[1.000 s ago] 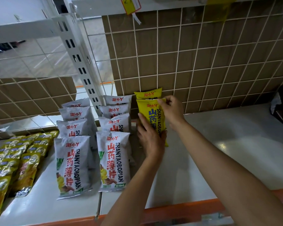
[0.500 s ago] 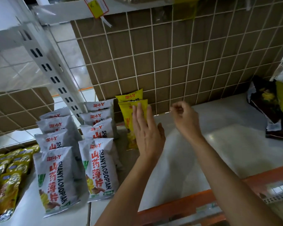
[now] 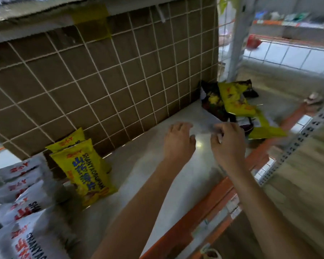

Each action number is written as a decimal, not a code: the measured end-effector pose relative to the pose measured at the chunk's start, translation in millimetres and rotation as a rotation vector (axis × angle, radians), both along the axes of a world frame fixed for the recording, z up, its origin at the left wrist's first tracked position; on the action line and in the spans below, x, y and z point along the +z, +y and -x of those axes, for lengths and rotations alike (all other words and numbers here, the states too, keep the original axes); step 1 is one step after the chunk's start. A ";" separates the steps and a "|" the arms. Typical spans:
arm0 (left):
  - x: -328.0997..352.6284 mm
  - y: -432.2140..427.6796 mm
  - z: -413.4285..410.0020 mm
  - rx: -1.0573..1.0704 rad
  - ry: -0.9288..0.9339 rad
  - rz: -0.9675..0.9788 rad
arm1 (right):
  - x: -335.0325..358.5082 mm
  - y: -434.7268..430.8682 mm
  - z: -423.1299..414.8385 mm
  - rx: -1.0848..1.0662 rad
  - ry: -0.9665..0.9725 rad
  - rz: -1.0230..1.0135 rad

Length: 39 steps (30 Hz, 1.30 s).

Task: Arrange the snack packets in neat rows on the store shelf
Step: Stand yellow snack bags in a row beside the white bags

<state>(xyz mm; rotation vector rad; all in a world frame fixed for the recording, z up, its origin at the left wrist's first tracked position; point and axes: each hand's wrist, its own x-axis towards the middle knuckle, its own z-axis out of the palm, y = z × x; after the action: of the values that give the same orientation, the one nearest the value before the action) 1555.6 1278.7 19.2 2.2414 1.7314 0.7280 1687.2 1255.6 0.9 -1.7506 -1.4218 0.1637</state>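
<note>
Left grip (image 3: 179,142), right grip (image 3: 227,144) above shelf (image 3: 135,161)

Pale shelf (image 3: 148,176) bears white packets (image 3: 22,204), yellow packets (image 3: 82,165) — and a jumbled pile (image 3: 232,103).

yellow packet (image 3: 85,171): "shanyaobopian" | white packet (image 3: 26,242): "shanya", rest cut off

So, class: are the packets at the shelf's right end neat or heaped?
Heaped: the yellow packet lies askew over the dark packet, overlapping.
</note>
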 end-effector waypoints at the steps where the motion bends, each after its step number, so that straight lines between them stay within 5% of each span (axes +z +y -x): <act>1: 2.2 5.6 -12.8 -0.015 -0.015 0.020 | 1.7 2.8 -13.5 -0.051 -0.004 -0.034; 7: 8.7 39.3 -79.7 -0.136 -0.221 0.114 | -3.4 30.9 -90.9 -0.302 -0.069 0.018; 13: 10.0 70.1 -128.2 0.024 -0.486 0.493 | -7.9 49.8 -114.9 -0.257 -0.171 0.427; 18: -1.0 85.9 -133.9 0.089 -0.568 0.512 | 3.0 58.9 -117.7 -0.245 -0.082 0.605; 26: -7.5 88.7 -110.0 0.083 -1.186 0.842 | 1.9 45.7 -111.1 -0.298 0.200 0.364; 31: -6.6 62.9 -63.1 -0.048 -1.488 0.880 | 13.4 14.1 -90.4 -0.280 0.441 0.110; 39: -13.2 14.0 9.5 -0.156 -1.556 0.751 | 28.2 -7.8 -16.6 0.156 0.743 -0.039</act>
<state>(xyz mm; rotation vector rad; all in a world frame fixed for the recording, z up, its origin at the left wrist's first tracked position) 1546.1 1292.7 6.0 0.7200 0.7368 1.0514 1703.8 1247.8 29.1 -1.3277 -0.9885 0.7767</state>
